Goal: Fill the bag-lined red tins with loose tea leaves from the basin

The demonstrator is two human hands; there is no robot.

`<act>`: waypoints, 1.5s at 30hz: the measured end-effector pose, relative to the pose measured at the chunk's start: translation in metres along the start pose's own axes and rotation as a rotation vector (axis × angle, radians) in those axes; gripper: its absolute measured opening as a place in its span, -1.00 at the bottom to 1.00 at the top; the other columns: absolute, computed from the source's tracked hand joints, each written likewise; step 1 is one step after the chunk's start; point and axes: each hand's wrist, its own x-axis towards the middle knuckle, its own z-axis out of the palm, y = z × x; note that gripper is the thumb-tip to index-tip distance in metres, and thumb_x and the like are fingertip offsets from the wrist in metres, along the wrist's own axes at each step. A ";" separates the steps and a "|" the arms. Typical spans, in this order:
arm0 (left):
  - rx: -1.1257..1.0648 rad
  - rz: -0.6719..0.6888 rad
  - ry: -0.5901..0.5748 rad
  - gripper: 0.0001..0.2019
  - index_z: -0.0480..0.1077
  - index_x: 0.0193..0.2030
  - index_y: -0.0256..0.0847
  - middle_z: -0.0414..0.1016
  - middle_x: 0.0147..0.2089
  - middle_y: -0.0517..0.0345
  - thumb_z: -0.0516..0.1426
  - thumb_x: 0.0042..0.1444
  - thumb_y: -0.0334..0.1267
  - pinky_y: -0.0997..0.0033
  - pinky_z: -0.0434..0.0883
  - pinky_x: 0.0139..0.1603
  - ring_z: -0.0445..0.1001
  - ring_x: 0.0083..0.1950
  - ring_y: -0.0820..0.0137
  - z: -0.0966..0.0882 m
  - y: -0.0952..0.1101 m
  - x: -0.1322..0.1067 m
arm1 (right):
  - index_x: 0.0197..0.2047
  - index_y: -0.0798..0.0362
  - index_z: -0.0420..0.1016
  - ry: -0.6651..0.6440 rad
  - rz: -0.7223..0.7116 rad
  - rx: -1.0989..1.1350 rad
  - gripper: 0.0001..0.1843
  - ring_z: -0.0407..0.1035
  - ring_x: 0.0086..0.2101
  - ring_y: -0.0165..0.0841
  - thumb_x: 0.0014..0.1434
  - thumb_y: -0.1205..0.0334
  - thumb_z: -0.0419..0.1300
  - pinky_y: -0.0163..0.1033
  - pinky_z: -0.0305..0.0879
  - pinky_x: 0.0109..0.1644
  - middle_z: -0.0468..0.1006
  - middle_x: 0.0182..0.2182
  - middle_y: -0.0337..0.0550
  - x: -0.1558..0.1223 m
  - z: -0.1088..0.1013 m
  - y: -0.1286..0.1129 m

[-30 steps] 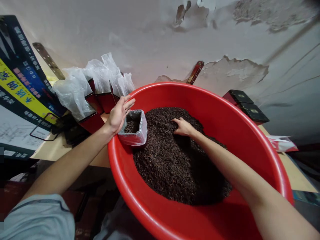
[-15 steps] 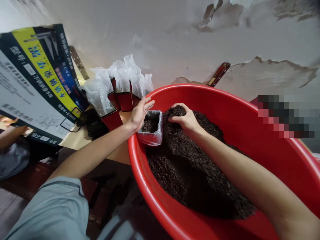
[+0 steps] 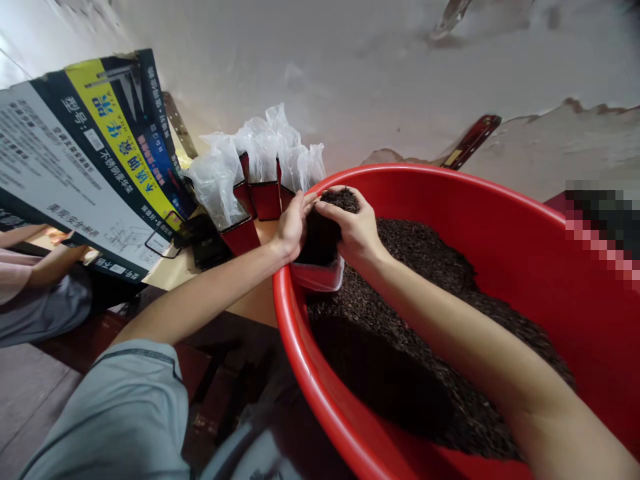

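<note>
My right hand (image 3: 363, 230) is curled around a heap of dark loose tea leaves (image 3: 344, 199), held over the mouth of a small square container lined with clear plastic (image 3: 320, 279). That container sits inside the left wall of a big red basin (image 3: 287, 320). Against the container's left side, at the basin rim, lies my left hand (image 3: 291, 230), fingers stretched out and nearly meeting my right fingertips. Shadow and my hands hide most of the container's inside. More of the dark leaves (image 3: 425, 257) spread across the basin floor.
Several dark red boxes (image 3: 265, 200) with clear plastic bags (image 3: 260, 147) sticking up stand behind the basin's left rim. A large printed carton (image 3: 110, 160) leans at the left. Another person's arm (image 3: 55, 263) shows below it. A peeling wall (image 3: 360, 80) rises behind.
My right hand has lifted its handful from the pile and moved left over the container. My left hand stays beside the container. The whole view has shifted, so things appear further right.
</note>
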 end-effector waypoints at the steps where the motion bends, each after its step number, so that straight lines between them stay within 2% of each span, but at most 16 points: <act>1: 0.004 0.002 -0.006 -0.52 0.48 0.25 -0.24 0.60 0.23 -0.04 -0.12 0.50 -0.07 0.24 0.24 0.49 0.42 0.42 0.23 -0.001 -0.001 0.001 | -0.17 -0.06 0.45 -0.005 0.001 -0.006 -0.45 0.49 -0.17 -0.29 -0.20 0.11 0.57 0.01 0.44 0.16 0.57 -0.24 -0.28 0.000 0.001 0.003; 5: 0.033 0.034 -0.067 -0.51 0.51 0.20 -0.21 0.60 0.23 0.00 -0.16 0.51 -0.07 0.25 0.21 0.51 0.42 0.41 0.26 -0.005 -0.003 0.004 | -0.06 -0.05 0.52 -0.006 -0.050 -0.133 -0.43 0.49 -0.05 -0.22 -0.14 0.05 0.54 0.10 0.38 0.27 0.57 -0.10 -0.17 -0.004 0.003 0.013; 9: 0.010 0.046 -0.110 -0.51 0.51 0.20 -0.24 0.65 0.13 -0.04 -0.16 0.51 -0.10 0.23 0.29 0.46 0.50 0.32 0.24 -0.005 -0.004 0.006 | 0.00 -0.04 0.58 0.022 -0.144 -0.304 -0.44 0.46 0.05 -0.17 -0.11 0.13 0.51 0.11 0.32 0.35 0.50 0.02 -0.10 -0.013 0.005 0.014; 12: -0.006 0.043 -0.118 -0.51 0.51 0.20 -0.24 0.66 0.09 -0.04 -0.16 0.51 -0.09 0.21 0.34 0.41 0.54 0.28 0.22 -0.003 -0.004 0.005 | 0.04 -0.05 0.58 -0.023 -0.149 -0.349 -0.41 0.45 0.06 -0.18 -0.12 0.22 0.49 0.11 0.30 0.36 0.48 0.05 -0.10 -0.014 0.005 0.010; 15: 0.019 0.043 -0.095 -0.49 0.50 0.21 -0.25 0.67 0.06 -0.04 -0.18 0.51 -0.07 0.21 0.36 0.40 0.54 0.27 0.22 -0.002 -0.003 0.004 | -0.01 -0.04 0.59 -0.104 -0.129 -0.320 -0.45 0.47 0.03 -0.19 -0.13 0.22 0.49 0.10 0.34 0.32 0.53 0.02 -0.13 -0.010 0.001 0.005; 19: 0.069 0.039 -0.025 -0.48 0.44 0.27 -0.28 0.64 0.11 -0.07 -0.15 0.50 -0.02 0.18 0.38 0.40 0.54 0.27 0.22 -0.002 -0.001 0.003 | -0.14 0.03 0.60 -0.302 -0.040 -0.329 -0.52 0.52 -0.10 -0.21 -0.12 0.03 0.53 0.10 0.41 0.20 0.63 -0.14 -0.11 -0.004 -0.006 -0.003; 21: 0.090 0.031 -0.030 -0.46 0.41 0.31 -0.26 0.60 0.19 -0.07 -0.15 0.49 0.01 0.15 0.37 0.41 0.52 0.31 0.21 -0.003 -0.001 0.004 | -0.17 0.05 0.61 -0.349 -0.040 -0.360 -0.50 0.52 -0.09 -0.20 -0.08 -0.11 0.52 0.09 0.40 0.20 0.65 -0.14 -0.07 -0.003 -0.010 -0.011; 23: 0.119 0.033 -0.047 -0.46 0.38 0.34 -0.23 0.56 0.27 -0.06 -0.16 0.49 0.02 0.11 0.32 0.46 0.45 0.39 0.20 -0.004 -0.001 0.005 | -0.16 0.04 0.64 -0.362 -0.060 -0.354 -0.44 0.50 -0.03 -0.17 0.05 -0.30 0.39 0.08 0.37 0.23 0.66 -0.09 -0.04 -0.002 -0.018 -0.020; 26: 0.184 0.053 -0.064 -0.44 0.33 0.40 -0.16 0.48 0.38 0.00 -0.22 0.49 0.00 0.09 0.18 0.55 0.29 0.51 0.26 -0.006 -0.001 0.006 | -0.08 -0.01 0.67 -0.318 -0.030 -0.363 -0.24 0.47 0.08 -0.13 0.24 -0.51 0.02 0.11 0.34 0.26 0.66 0.00 -0.02 0.005 -0.051 -0.033; 29: 0.259 0.054 -0.113 -0.42 0.23 0.48 -0.13 0.35 0.48 0.05 -0.26 0.50 0.01 0.11 0.02 0.60 0.14 0.58 0.30 -0.005 -0.001 0.003 | 0.12 -0.08 0.62 -0.157 0.037 -0.616 -0.16 0.41 0.18 -0.08 0.31 -0.50 -0.19 0.21 0.28 0.30 0.60 0.14 -0.03 0.021 -0.118 -0.036; 32: 0.378 0.033 -0.220 -0.40 0.09 0.56 -0.02 0.17 0.58 0.17 -0.26 0.49 0.06 0.12 -0.16 0.63 -0.07 0.65 0.32 -0.002 -0.004 -0.006 | 0.24 -0.08 0.56 0.036 0.049 -1.104 -0.25 0.27 0.32 0.00 0.32 -0.41 -0.06 0.21 0.10 0.44 0.47 0.28 0.06 0.033 -0.201 -0.031; 35: 0.551 -0.038 -0.371 -0.36 -0.02 0.60 0.09 -0.05 0.64 0.35 -0.23 0.46 0.14 0.22 -0.27 0.64 -0.29 0.67 0.36 -0.002 -0.009 -0.017 | 0.39 0.00 0.42 0.137 0.337 -1.524 -0.23 0.01 0.44 0.18 0.33 -0.31 0.02 0.29 -0.03 0.49 0.18 0.45 0.21 0.030 -0.261 -0.020; 37: 0.661 -0.085 -0.471 -0.35 0.01 0.59 0.12 -0.12 0.65 0.40 -0.16 0.44 0.19 0.23 -0.29 0.64 -0.34 0.67 0.35 -0.004 -0.012 -0.021 | 0.49 0.04 0.26 0.131 0.500 -1.593 -0.21 -0.05 0.46 0.21 0.38 -0.25 -0.05 0.32 -0.03 0.48 0.04 0.51 0.23 0.022 -0.278 -0.010; 40: 0.681 -0.039 -0.525 -0.36 0.24 0.50 0.11 -0.02 0.63 0.30 -0.05 0.38 0.25 0.14 -0.27 0.65 -0.28 0.67 0.29 -0.007 -0.015 -0.024 | 0.55 0.06 0.12 0.081 0.555 -1.600 -0.12 -0.02 0.45 0.24 0.38 -0.32 -0.14 0.33 0.03 0.45 0.01 0.51 0.28 0.013 -0.276 0.004; 42: 0.598 0.021 -0.497 -0.38 0.37 0.42 0.06 0.10 0.60 0.19 0.01 0.36 0.26 0.15 -0.24 0.65 -0.22 0.67 0.27 -0.006 -0.015 -0.023 | 0.54 0.08 0.11 0.070 0.545 -1.616 -0.03 0.00 0.43 0.29 0.33 -0.44 -0.14 0.32 0.05 0.44 0.03 0.48 0.34 0.012 -0.270 0.008; 45: 0.460 0.026 -0.440 -0.42 0.43 0.37 -0.05 0.22 0.55 0.06 0.09 0.35 0.19 0.23 -0.20 0.64 -0.18 0.67 0.29 0.001 -0.014 -0.024 | 0.47 0.11 0.25 0.012 0.556 -1.624 0.00 0.13 0.37 0.28 0.30 -0.50 -0.14 0.24 0.10 0.43 0.17 0.41 0.37 0.014 -0.265 0.006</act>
